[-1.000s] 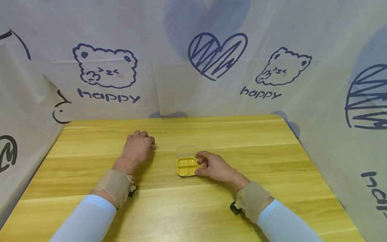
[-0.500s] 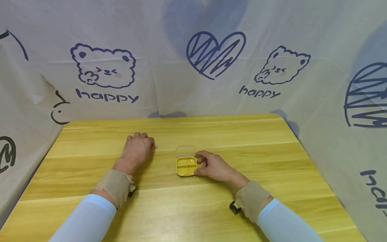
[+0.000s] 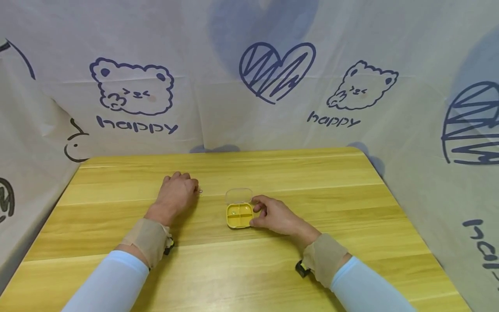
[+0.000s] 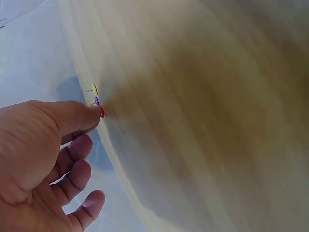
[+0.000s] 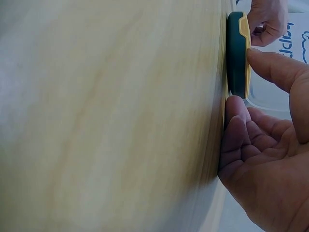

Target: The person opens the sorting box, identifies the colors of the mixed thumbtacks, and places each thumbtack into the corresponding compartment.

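Note:
In the head view, my left hand (image 3: pixel 176 193) is low over the left half of the table. Its thumb and index finger pinch a red thumbtack (image 4: pixel 102 112), seen at the fingertips in the left wrist view. Just beyond lie a purple thumbtack (image 4: pixel 96 100) and a yellow thumbtack (image 4: pixel 94 89), their pins pointing sideways. My right hand (image 3: pixel 278 215) holds the right side of a yellow pill box (image 3: pixel 239 227), its thumb at the near corner. The clear lid (image 3: pixel 239 195) stands up at the back. A tiny greenish piece (image 3: pixel 234 212) lies in the back left compartment.
The wooden table (image 3: pixel 218 273) has rounded far corners. White cloth (image 3: pixel 218 108) printed with bears and hearts hangs behind it and along the sides. Each wrist has a beige wrap (image 3: pixel 325 256) with a small black camera.
The left fingertips have shifted slightly, and less of the small pieces beside them shows in the head view. The right hand and the pill box keep their places.

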{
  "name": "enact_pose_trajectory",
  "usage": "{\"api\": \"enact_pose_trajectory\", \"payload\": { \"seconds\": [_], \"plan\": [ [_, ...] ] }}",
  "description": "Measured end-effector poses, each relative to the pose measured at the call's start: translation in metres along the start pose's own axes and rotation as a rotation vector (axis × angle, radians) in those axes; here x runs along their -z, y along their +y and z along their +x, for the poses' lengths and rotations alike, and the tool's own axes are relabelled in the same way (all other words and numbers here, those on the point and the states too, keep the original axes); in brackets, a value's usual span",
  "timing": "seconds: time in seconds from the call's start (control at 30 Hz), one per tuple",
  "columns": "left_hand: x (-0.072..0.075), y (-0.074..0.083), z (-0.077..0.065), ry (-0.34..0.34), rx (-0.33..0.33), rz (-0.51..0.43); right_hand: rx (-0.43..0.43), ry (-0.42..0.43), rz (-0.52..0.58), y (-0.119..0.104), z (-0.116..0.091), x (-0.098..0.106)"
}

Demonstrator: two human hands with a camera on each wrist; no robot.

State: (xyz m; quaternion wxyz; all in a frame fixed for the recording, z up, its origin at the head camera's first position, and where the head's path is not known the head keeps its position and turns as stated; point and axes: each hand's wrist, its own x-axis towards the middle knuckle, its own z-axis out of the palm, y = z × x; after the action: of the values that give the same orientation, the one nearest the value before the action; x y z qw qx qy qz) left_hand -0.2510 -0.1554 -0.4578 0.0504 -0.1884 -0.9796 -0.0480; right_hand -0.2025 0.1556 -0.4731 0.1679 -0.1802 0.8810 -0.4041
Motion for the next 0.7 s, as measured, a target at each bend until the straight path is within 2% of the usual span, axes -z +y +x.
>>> {"api": "enact_pose_trajectory", "payload": {
  "seconds": [0.17,0.3,0.47,0.7],
  "plan": [
    [0.002,0.001,-0.001,0.003,0.004,-0.005,-0.005,0.001,0.011,-0.001,0.0,0.0],
    [0.007,0.005,-0.004,0.003,0.02,-0.075,-0.015,-0.009,0.02,-0.001,0.0,-0.001],
    [0.023,0.019,-0.008,-0.002,0.067,-0.34,-0.012,-0.008,0.017,-0.002,0.0,-0.002],
    [0.041,0.047,-0.021,-0.03,0.176,-0.807,0.001,0.008,0.002,-0.006,0.001,0.001]
  ]
}}
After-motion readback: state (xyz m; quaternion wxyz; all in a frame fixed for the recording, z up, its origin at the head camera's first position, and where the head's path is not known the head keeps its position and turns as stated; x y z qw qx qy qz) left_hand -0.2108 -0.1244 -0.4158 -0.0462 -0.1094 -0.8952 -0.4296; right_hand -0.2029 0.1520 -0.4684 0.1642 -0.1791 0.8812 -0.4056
